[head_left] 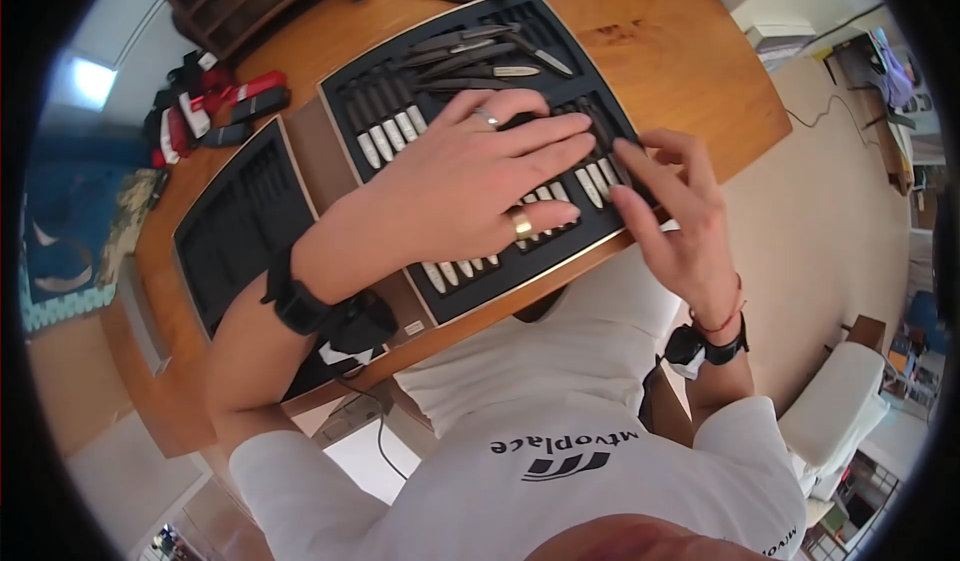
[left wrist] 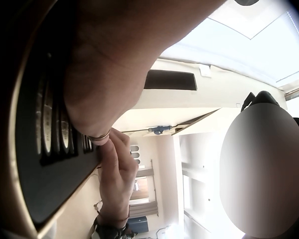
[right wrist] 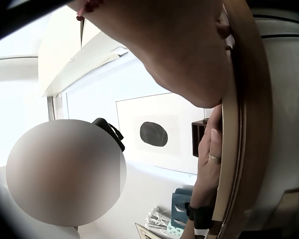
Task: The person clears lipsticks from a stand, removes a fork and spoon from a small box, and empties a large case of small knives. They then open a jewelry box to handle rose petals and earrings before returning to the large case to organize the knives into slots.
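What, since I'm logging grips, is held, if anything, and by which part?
Left hand: spread over the tray, no hold visible. Right hand: at the tray's edge, hold unclear.

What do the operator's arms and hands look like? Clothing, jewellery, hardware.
White short sleeves. Left hand: silver finger ring, gold thumb ring; black wrist strap, cable. Right hand: red cord bracelet, black wristband, black-and-white device.
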{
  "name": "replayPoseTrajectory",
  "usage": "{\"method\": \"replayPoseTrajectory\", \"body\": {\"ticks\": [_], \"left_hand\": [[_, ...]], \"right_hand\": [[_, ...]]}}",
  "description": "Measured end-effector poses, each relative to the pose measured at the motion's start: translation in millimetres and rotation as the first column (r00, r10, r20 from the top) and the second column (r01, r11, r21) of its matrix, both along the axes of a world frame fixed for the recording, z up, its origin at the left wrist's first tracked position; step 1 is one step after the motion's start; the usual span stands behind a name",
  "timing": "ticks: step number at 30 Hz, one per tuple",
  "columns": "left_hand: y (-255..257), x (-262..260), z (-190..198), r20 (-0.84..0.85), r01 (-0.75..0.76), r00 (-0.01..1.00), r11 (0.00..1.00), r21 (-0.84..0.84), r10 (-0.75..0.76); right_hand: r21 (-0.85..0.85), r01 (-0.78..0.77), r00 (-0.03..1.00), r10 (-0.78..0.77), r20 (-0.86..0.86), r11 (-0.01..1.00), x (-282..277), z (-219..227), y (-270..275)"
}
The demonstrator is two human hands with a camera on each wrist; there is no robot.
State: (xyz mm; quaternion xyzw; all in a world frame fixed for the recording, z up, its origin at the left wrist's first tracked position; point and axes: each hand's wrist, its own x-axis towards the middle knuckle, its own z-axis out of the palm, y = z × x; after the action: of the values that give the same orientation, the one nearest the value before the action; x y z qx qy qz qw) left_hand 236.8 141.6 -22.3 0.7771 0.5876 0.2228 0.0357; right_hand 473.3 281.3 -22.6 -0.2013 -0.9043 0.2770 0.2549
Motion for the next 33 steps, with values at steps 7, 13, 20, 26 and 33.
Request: {"method": "replayPoseTrajectory", "body": {"ticks": [7,13,20,26,33], "left_hand": [[0.3,-0.5,0.1,-0.002,0.009,1.0,1.0,0.005,-0.009],[1.8,1.0,1.9,-0.043,0.021,0.999,1.0,-0.002,-0.021],[2.2,1.2,7.4,-0.042,0.023,0.999,0.998,-0.059,-0.025],[2.2,3.5,8.9,-0.062,-0.001,0.998,0.998,-0.06,-0.002],[1.6,4.0,9.9,-0.024,-0.023,0.999,0.996,-0.082,0.021]], "right_hand": [[0.095,-0.185,0.982,0.18,0.066,0.978,-5.6,15.0,21.5],[0.244,-0.177,0.982,0.187,-0.019,0.953,-73.4,15.2,57.5],[0.408,-0.157,0.988,0.138,0.074,0.899,-110.7,1.8,58.7],[0.224,-0.003,0.998,0.017,-0.058,0.974,-59.4,19.2,43.6],[-0.27,0.148,0.981,-0.106,0.163,0.951,-2.1,28.0,16.4]]}}
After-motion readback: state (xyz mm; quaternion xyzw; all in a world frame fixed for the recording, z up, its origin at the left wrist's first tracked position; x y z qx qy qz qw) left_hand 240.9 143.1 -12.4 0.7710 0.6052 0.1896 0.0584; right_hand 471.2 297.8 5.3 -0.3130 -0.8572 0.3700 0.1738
